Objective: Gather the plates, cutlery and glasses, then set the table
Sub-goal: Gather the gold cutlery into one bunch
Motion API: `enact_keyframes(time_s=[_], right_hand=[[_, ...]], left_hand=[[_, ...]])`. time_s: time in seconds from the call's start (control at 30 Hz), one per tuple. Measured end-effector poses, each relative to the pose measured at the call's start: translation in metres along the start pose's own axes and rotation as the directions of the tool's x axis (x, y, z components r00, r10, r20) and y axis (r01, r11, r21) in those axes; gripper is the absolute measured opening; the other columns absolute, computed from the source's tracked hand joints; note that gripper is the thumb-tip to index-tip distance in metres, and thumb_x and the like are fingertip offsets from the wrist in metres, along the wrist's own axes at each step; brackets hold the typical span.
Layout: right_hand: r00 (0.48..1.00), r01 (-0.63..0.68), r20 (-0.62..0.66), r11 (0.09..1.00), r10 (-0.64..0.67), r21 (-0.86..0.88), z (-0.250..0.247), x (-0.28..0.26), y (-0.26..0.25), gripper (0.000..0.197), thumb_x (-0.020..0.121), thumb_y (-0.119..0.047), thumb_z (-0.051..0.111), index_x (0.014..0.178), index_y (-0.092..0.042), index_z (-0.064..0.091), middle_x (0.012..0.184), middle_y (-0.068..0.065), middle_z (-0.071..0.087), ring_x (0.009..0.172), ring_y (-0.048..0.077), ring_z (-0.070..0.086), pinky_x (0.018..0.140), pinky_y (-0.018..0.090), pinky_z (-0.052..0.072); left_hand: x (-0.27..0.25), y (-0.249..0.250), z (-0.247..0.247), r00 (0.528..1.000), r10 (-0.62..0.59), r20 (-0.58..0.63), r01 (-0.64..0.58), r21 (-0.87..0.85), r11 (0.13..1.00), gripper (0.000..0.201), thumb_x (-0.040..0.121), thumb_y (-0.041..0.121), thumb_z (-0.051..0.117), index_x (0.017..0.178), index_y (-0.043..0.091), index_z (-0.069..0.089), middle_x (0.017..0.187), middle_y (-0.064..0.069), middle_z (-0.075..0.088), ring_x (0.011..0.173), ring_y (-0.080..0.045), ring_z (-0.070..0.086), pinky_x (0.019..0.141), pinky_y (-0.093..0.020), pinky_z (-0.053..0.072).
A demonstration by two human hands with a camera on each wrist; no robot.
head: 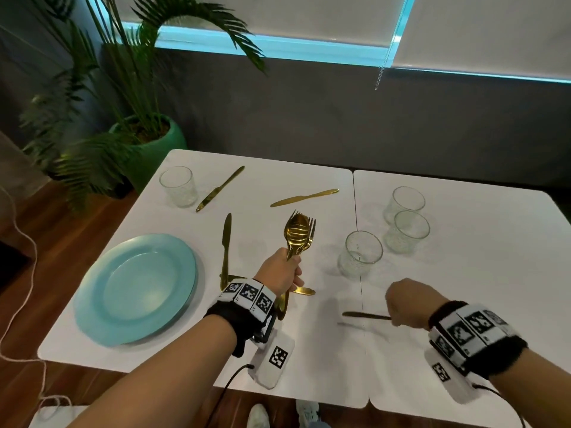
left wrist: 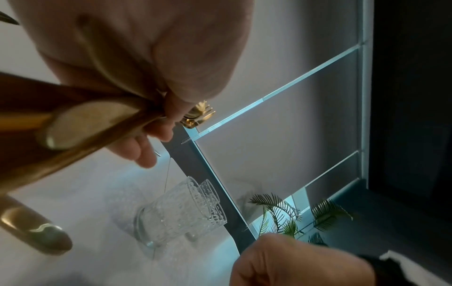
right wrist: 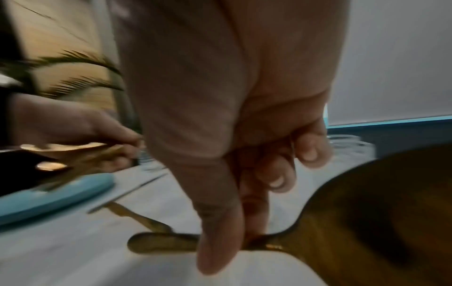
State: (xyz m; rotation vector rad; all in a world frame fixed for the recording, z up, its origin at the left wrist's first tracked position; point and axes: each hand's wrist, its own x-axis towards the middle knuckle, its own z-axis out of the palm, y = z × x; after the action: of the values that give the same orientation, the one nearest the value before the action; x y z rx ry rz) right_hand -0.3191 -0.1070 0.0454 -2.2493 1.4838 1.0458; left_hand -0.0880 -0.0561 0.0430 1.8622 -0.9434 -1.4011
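My left hand (head: 281, 270) grips a bundle of gold spoons and forks (head: 298, 234) by the handles, heads up, above the middle of the white table (head: 463, 288). The left wrist view shows those handles (left wrist: 85, 123) in my curled fingers. My right hand (head: 404, 304) pinches a gold spoon (right wrist: 367, 212) at its neck just over the table; its handle (head: 364, 315) points left. A stack of teal plates (head: 136, 288) sits at the front left. Three gold knives (head: 220, 189) (head: 304, 197) (head: 226, 248) lie beyond it. Several clear glasses stand about: one far left (head: 178, 186), one central (head: 361, 253), two at the right (head: 408, 217).
Another gold handle (head: 304, 291) lies on the table under my left hand. A potted palm in a green pot (head: 154, 140) stands off the table's far left corner. A seam (head: 358, 242) splits the two tabletops. A grey wall and window blinds are behind.
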Motion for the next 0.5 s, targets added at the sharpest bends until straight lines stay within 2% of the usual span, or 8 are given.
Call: enact_keyframes(time_s=[0.07, 0.13, 0.23, 0.33, 0.43, 0.5], right_hand=[[0.989, 0.15, -0.011, 0.986, -0.151, -0.067, -0.017, -0.013, -0.029, 0.027, 0.087, -0.023, 0.062, 0.109, -0.008, 0.064, 0.116, 0.01, 0.063, 0.109, 0.025, 0.059, 0.077, 0.028, 0.043], [0.96, 0.26, -0.068, 0.957, -0.27, -0.132, -0.037, -0.019, -0.061, 0.023, 0.089, -0.02, 0.06, 0.107, -0.008, 0.066, 0.112, 0.01, 0.065, 0.105, 0.026, 0.061, 0.076, 0.029, 0.044], [0.902, 0.37, -0.134, 0.895, -0.41, -0.249, -0.061, -0.018, -0.101, 0.023, 0.091, -0.017, 0.057, 0.111, -0.009, 0.063, 0.107, 0.008, 0.066, 0.101, 0.024, 0.062, 0.081, 0.031, 0.048], [0.843, 0.434, -0.172, 0.833, -0.51, -0.343, -0.077, -0.013, -0.126, 0.022, 0.091, -0.018, 0.056, 0.111, -0.014, 0.063, 0.105, 0.004, 0.067, 0.1, 0.022, 0.062, 0.084, 0.031, 0.046], [0.805, 0.435, -0.208, 0.791, -0.556, -0.43, -0.086, -0.007, -0.142, 0.02, 0.093, -0.021, 0.052, 0.108, -0.014, 0.063, 0.105, 0.004, 0.066, 0.102, 0.022, 0.059, 0.089, 0.032, 0.04], [0.78, 0.436, -0.234, 0.773, -0.58, -0.461, -0.088, -0.003, -0.152, 0.021, 0.094, -0.024, 0.05, 0.108, -0.014, 0.063, 0.106, 0.004, 0.066, 0.103, 0.022, 0.058, 0.091, 0.033, 0.039]], left_hand=[[-0.004, 0.003, 0.002, 1.0, 0.018, 0.025, -0.018, 0.0, 1.0, 0.017, 0.1, 0.022, 0.036, 0.104, 0.009, 0.046, 0.086, -0.005, 0.061, 0.08, -0.019, 0.064, 0.084, -0.038, 0.055], [-0.01, 0.005, 0.003, 0.997, 0.033, 0.064, -0.033, -0.001, 0.999, 0.015, 0.1, 0.021, 0.037, 0.101, 0.009, 0.046, 0.093, -0.01, 0.065, 0.092, -0.026, 0.065, 0.093, -0.042, 0.053], [-0.019, 0.006, -0.002, 0.995, 0.059, 0.082, -0.069, 0.113, 0.991, 0.018, 0.1, 0.02, 0.035, 0.1, 0.006, 0.047, 0.105, -0.019, 0.068, 0.092, -0.03, 0.066, 0.089, -0.036, 0.053], [-0.021, -0.001, -0.012, 0.997, 0.045, 0.063, -0.059, 0.238, 0.97, 0.023, 0.099, 0.015, 0.034, 0.108, 0.0, 0.048, 0.107, -0.023, 0.066, 0.089, -0.033, 0.067, 0.086, -0.04, 0.055], [-0.023, -0.011, -0.026, 0.999, 0.019, 0.035, -0.028, 0.286, 0.958, 0.031, 0.098, 0.011, 0.033, 0.119, -0.005, 0.049, 0.107, -0.022, 0.061, 0.095, -0.035, 0.064, 0.091, -0.047, 0.052], [-0.023, -0.018, -0.035, 0.999, 0.023, 0.028, -0.031, 0.329, 0.944, 0.032, 0.099, 0.013, 0.035, 0.121, -0.003, 0.052, 0.112, -0.021, 0.06, 0.1, -0.034, 0.063, 0.095, -0.046, 0.05]])
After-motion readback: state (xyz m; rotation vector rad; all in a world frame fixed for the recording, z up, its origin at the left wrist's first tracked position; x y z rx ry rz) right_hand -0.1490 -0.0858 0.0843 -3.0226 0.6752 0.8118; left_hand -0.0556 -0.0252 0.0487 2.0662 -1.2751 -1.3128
